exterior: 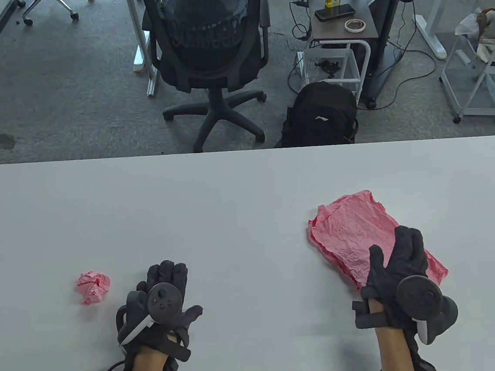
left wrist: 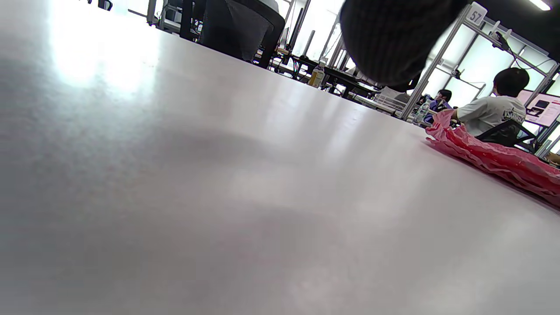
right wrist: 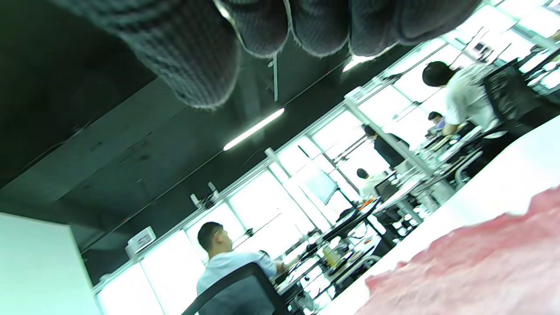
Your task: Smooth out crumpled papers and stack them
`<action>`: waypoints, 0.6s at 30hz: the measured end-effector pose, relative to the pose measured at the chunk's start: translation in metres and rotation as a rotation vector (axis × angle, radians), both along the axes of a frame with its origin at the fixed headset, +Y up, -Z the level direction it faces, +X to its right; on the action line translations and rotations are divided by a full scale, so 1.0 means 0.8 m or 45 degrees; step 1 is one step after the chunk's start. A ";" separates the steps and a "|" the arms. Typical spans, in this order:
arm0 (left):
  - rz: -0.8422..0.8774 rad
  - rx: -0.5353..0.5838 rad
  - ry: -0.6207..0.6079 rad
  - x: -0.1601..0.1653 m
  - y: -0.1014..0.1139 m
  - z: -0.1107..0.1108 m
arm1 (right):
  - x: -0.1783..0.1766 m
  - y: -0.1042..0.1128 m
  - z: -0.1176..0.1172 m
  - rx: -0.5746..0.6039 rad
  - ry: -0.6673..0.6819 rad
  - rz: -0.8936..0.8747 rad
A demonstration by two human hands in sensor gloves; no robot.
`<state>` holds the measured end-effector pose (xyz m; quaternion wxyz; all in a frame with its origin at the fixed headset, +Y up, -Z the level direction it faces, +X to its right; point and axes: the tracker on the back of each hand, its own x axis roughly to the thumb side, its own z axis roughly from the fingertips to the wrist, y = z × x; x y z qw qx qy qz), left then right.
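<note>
Table view: flattened pink sheets (exterior: pixel 357 232) lie at four o'clock on the white table (exterior: pixel 230 187), well inside its far edge. Right hand (exterior: pixel 397 263) rests fingers spread on their near end. Left hand (exterior: pixel 164 296), fingers together, holds nothing; crumpled pink ball (exterior: pixel 93 287) lies at its nine o'clock, bare tabletop around.

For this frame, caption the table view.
Right hand rests on flattened pink sheets; one crumpled ball remains beside left hand.

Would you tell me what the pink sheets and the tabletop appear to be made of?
Pink sheets: thin matte paper, possibly tissue-like, judging by fine creases and ragged edges. The crumpled ball looks the same. Tabletop: smooth white, likely laminate; it shows a soft sheen in the left wrist view.
</note>
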<state>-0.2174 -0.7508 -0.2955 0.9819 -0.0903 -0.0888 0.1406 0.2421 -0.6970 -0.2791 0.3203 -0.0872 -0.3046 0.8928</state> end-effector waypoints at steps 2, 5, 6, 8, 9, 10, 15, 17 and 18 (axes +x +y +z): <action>0.006 0.014 0.019 -0.004 0.002 -0.001 | -0.013 -0.006 -0.005 -0.023 0.082 -0.001; 0.024 0.067 0.058 -0.011 0.006 0.002 | -0.031 -0.014 -0.009 -0.057 0.159 0.013; 0.030 0.074 0.066 -0.012 0.007 0.001 | -0.034 -0.016 -0.011 -0.063 0.171 0.029; 0.053 0.094 0.089 -0.019 0.009 -0.001 | -0.043 -0.021 -0.014 -0.082 0.210 0.064; 0.060 0.110 0.099 -0.022 0.010 -0.001 | -0.046 -0.022 -0.015 -0.089 0.227 0.067; 0.074 0.145 0.124 -0.028 0.012 -0.002 | -0.050 -0.025 -0.015 -0.093 0.240 0.065; 0.134 0.190 0.347 -0.080 0.024 -0.024 | -0.070 -0.036 -0.021 -0.144 0.331 0.114; 0.128 0.144 0.410 -0.098 0.028 -0.033 | -0.075 -0.037 -0.020 -0.144 0.347 0.111; 0.096 0.085 0.432 -0.107 0.030 -0.038 | -0.076 -0.038 -0.020 -0.145 0.354 0.109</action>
